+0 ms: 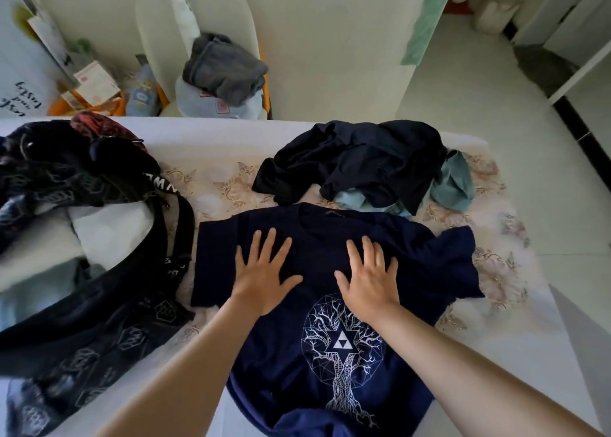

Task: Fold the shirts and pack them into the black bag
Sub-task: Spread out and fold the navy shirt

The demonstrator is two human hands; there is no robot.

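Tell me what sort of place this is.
Most likely a bedroom at home: a navy shirt lies on a mattress with a flowery cover, a chair heaped with clothes stands behind it, and the floor is tiled.

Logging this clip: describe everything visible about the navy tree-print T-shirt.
The navy T-shirt looks like soft knit fabric, with a round neck, short sleeves and a white tree print inside a faceted circle. It lies front up, unfolded, on the floral bedspread, collar away from the person, hem bunched at the near edge, the right-side sleeve rumpled. The left hand and right hand press flat, fingers spread, on its chest.
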